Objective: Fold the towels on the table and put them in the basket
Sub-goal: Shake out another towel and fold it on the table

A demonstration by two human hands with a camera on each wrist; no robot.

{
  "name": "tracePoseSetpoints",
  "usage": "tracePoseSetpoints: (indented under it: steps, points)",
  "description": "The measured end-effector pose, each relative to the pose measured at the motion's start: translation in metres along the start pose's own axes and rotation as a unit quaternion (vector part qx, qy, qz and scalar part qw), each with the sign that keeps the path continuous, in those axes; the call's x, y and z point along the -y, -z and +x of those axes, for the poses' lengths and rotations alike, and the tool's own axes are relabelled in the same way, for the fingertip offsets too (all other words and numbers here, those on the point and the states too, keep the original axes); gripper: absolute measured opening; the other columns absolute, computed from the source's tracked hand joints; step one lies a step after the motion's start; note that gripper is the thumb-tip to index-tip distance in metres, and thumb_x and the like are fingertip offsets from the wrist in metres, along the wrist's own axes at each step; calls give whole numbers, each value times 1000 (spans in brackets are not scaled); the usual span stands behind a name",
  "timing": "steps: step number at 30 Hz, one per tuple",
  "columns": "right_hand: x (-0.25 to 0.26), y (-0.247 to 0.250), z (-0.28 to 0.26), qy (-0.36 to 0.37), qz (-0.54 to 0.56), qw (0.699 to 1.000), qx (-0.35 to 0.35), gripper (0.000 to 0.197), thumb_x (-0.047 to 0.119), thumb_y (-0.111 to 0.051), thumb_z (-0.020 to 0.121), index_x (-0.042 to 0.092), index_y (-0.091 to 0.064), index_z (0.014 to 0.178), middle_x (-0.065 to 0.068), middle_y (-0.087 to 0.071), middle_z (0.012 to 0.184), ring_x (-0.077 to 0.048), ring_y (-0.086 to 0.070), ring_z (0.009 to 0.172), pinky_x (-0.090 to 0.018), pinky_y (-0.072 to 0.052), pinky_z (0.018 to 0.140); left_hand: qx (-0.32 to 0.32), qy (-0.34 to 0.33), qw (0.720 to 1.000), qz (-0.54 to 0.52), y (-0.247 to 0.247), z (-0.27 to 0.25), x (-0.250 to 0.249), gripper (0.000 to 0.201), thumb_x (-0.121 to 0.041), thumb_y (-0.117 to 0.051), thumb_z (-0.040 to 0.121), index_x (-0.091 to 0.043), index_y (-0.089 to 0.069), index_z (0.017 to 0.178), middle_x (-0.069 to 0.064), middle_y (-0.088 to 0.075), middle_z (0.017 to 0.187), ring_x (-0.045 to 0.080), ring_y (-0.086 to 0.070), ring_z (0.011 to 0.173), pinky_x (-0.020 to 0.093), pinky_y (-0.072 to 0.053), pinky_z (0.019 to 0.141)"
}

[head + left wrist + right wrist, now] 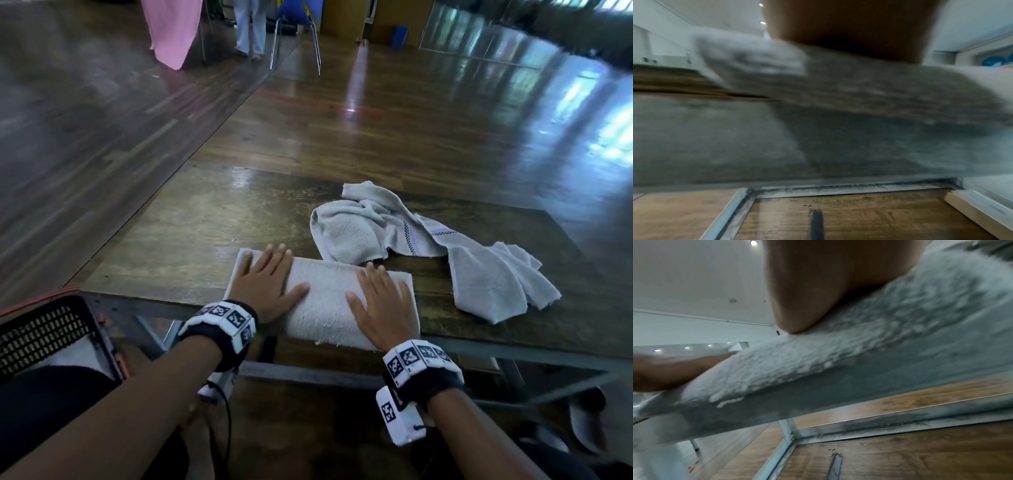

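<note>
two flat, spread hands pin your folded towel [325, 301] at the table's [191, 219] near edge, its long axis running left to right. your left hand [270, 281] sits nearer the basket [44, 329], which is off the near-left corner, while your right hand [380, 301] covers the other end.

The folded terry towel [325, 301] was pale grey-white, plain. The crumpled grey cotton towel [424, 246] behind it carried a lilac stripe edged with small black-and-white checks. The worn wooden table [191, 233] was dark brown. The perforated plastic basket [48, 335] was black with an orange-red rim. Both wristbands [222, 325] were black with white square-patterned tags.
</note>
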State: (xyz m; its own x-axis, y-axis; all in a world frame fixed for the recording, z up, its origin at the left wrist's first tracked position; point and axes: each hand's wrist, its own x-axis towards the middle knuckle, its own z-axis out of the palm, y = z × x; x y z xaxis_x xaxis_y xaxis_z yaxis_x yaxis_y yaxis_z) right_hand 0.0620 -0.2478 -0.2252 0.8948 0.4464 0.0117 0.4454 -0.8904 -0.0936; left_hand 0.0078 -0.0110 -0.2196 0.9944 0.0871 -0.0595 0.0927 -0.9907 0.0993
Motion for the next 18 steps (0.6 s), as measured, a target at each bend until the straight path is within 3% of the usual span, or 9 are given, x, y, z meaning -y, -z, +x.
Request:
tracePoseSetpoints:
  steps: [4, 6, 9, 11, 14, 18]
  points:
    - [-35, 3, -3, -66, 12, 998, 2, 67, 60, -11, 92, 27, -6, 150, 0, 3, 160, -16, 5, 147, -46, -1, 116, 24, 52, 998, 4, 13, -15, 21, 80, -67, -9, 88, -18, 0, 150, 0, 4, 159, 17, 6, 146, 51, 7, 116]
    - [-45, 5, -4, -94, 34, 995, 5, 65, 59, -16, 93, 28, -9, 150, -3, 3, 160, -17, 5, 147, -45, -3, 117, 18, 21, 999, 23, 20, -28, 15, 71, -57, -15, 93, -14, -6, 149, 4, -3, 159, 18, 2, 146, 51, 5, 116]
    - [-46, 6, -3, -101, 43, 994, -2, 63, 55, -20, 95, 26, -12, 150, -3, 2, 160, -17, 5, 147, -45, -4, 117, -2, -78, 997, 18, 23, -60, -8, 59, -45, -20, 97, -16, -14, 148, 4, -15, 158, 16, -7, 146, 44, 1, 116]
    - [-43, 8, -1, -93, 36, 995, -14, 62, 52, -21, 96, 22, -13, 150, -3, 3, 160, -18, 6, 147, -46, -5, 118, 8, -113, 994, 0, 23, -81, -25, 59, -45, -22, 97, -16, -14, 148, 3, -15, 158, 16, -11, 145, 39, -6, 117]
    - [-39, 11, -1, -82, 24, 996, -31, 60, 49, -22, 97, 21, -16, 149, 0, -1, 160, -18, 3, 147, -45, -7, 117, 16, -109, 994, 9, 22, -94, -38, 63, -48, -23, 97, -13, -12, 148, 9, -13, 157, 23, -12, 145, 40, -15, 116]
    - [-32, 17, -6, -98, 61, 993, -34, 58, 48, -28, 96, 21, -26, 146, 0, -19, 157, -19, -15, 144, -46, -17, 115, 28, -96, 995, 16, 22, -87, -35, 74, -61, -12, 91, -11, -18, 145, 15, -19, 154, 29, -16, 143, 43, -20, 116]
